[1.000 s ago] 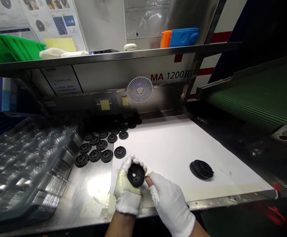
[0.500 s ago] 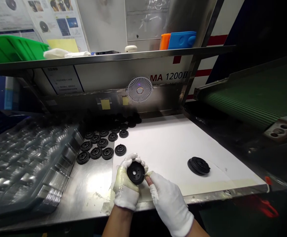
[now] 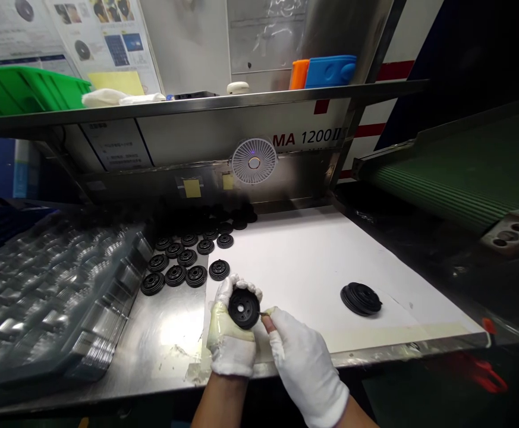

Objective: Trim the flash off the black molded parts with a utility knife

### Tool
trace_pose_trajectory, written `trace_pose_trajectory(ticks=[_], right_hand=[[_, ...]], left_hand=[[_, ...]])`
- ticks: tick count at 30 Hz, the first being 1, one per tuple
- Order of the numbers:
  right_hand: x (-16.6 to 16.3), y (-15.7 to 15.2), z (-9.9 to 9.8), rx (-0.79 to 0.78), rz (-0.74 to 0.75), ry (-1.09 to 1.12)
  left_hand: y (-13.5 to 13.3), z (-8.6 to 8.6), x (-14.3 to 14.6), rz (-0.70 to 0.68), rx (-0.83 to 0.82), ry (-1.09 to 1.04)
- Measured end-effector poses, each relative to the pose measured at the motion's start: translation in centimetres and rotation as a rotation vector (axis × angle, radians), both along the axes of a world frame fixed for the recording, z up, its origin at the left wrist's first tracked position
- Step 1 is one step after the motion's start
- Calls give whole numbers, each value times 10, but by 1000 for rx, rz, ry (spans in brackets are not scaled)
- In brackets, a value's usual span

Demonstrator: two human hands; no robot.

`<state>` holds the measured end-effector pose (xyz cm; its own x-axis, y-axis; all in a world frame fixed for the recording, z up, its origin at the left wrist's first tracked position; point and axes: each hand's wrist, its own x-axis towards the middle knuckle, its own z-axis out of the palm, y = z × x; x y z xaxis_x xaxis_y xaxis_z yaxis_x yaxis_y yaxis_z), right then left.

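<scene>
In a white glove with a yellowish coated palm, my left hand [image 3: 230, 333] grips a round black plastic wheel [image 3: 244, 308], its hollow face with a centre hole turned toward me. My right hand [image 3: 301, 362], also gloved but with a bare thumb tip, pinches a thin, dark, pointed tool [image 3: 263, 314]. The tool's tip meets the wheel's right rim; most of it is hidden in the fingers. Just beyond my left hand, a similar black wheel [image 3: 219, 270] lies on the white sheet [image 3: 295, 255].
Several black wheels [image 3: 186, 257] lie at the back left. Stacked clear plastic trays [image 3: 63, 285] stand on the left. More black wheels [image 3: 361, 298] rest on the right. A small fan [image 3: 254, 161] sits below the metal shelf [image 3: 241, 100]. A green conveyor [image 3: 455, 178] is at the right.
Both hands stay close together at nearly the same place. The wheel has shifted slightly left and up, and the tool's thin tip now shows more clearly at its rim.
</scene>
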<state>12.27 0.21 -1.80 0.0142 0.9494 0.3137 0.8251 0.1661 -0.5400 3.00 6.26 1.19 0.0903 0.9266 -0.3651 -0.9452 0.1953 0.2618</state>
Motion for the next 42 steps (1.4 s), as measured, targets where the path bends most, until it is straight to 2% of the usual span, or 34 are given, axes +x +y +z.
trace_pose_trajectory(ticks=[3, 8, 13, 19, 26, 30, 32, 38, 42], right_hand=[[0, 1, -2, -10, -3, 6], [-4, 1, 0, -54, 8, 55], [-4, -3, 3, -128, 78, 78], [0, 2, 5, -72, 25, 22], [-11, -3, 4, -76, 68, 69], [-3, 0, -1, -64, 56, 50], [1, 2, -4, -82, 35, 41], [-5, -3, -3, -71, 43, 62], [-10, -3, -1, -58, 55, 60]], left_hand=[[0, 2, -1, 30, -20, -13], [-1, 1, -3, 7, -27, -49], [-1, -2, -3, 45, 0, 13], [-2, -1, -2, -15, 11, -7], [0, -9, -2, 45, 40, 38], [-7, -8, -6, -96, 62, 162], [-7, -9, -7, -143, 49, 146], [3, -14, -3, -53, -5, 51], [0, -11, -2, 13, 49, 100]])
